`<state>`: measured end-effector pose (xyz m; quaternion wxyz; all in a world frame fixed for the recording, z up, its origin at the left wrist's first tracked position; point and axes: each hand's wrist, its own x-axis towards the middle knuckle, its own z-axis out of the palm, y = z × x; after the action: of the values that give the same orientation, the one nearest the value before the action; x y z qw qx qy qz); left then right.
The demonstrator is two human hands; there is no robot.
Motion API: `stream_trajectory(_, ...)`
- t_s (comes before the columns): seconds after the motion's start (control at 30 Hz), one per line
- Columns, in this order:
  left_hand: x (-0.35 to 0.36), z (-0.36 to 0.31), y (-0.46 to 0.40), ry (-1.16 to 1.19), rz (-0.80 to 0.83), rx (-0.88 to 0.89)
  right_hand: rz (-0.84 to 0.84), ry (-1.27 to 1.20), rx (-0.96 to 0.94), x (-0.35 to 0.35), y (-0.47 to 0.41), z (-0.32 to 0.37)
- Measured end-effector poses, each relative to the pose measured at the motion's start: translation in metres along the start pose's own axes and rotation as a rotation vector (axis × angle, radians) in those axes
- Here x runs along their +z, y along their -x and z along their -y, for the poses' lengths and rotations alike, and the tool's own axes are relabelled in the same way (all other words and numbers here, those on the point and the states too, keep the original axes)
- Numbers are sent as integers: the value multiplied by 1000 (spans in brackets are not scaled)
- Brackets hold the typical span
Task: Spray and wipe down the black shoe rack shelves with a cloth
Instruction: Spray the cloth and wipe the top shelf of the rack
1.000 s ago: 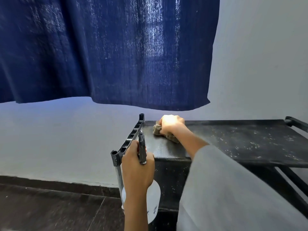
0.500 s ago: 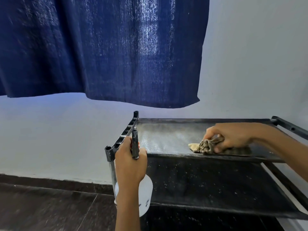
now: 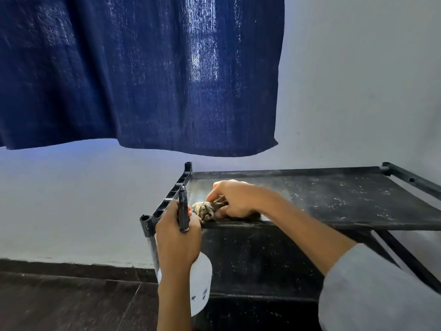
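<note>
**Cloth on the top shelf, spray bottle held at the rack's near left corner**

While the right hand (image 3: pixel 235 199) presses down on the top shelf (image 3: pixel 334 199) of the black metal-framed shoe rack, its fingers are curled around a crumpled, brownish-grey cloth (image 3: pixel 205 210). That cloth lies on the shelf near its left end, close to the near edge, with a bunched part sticking out to the left of the fingers. A pale grey sleeve (image 3: pixel 381 295) covers the right forearm at the near right.

Just left of the cloth, the left hand (image 3: pixel 177 240) is clenched around the neck of a white plastic spray bottle (image 3: pixel 201 283); the bottle's black trigger head (image 3: pixel 183 209) rises above the knuckles, and its white body hangs below the hand, in front of the rack's near left post (image 3: pixel 146 224).

White specks dot the right half of the top shelf, while the patch around the cloth looks smoother and shinier. A lower black shelf (image 3: pixel 250 259), also speckled, sits beneath. A dark blue woven curtain (image 3: pixel 143 75) hangs above the rack against a pale wall (image 3: pixel 358 91), and the dark tiled floor (image 3: pixel 71 302) spreads at the near left.
</note>
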<state>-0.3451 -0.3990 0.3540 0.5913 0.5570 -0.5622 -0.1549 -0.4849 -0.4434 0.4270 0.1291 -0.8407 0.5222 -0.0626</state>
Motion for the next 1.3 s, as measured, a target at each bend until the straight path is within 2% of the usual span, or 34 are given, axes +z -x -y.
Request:
stream_trajectory(0.13, 2, -5, 2, 30, 14, -31, 46, 3, 54, -12, 33, -26)
stream_trajectory(0.23, 2, -6, 3, 52, 10, -65, 42, 137, 158, -27, 75, -59)
stream_trajectory(0.33, 0, -7, 4, 60, 15, -65, 77, 100, 257, -42, 118, -90)
stream_trajectory(0.47, -1, -11, 6, 93, 33, -100, 54, 103, 275, -43, 143, -104)
stream_trajectory(0.63, -5, -19, 7, 191, 67, -150, -21, 93, 261, -38, 140, -98)
stream_trajectory(0.77, 3, -33, 9, 229, 184, -113, -83, 66, 278, -37, 142, -91)
stream_trajectory(0.93, 21, -51, 20, 326, 271, -176, -138, 35, 289, -42, 141, -72)
stream_trajectory(1.13, 36, -51, 25, 187, 258, -120, -149, 44, 225, -26, 96, -55)
stream_trajectory(1.3, 39, -46, 23, 81, 273, -75, -233, 99, 318, -16, 29, -75)
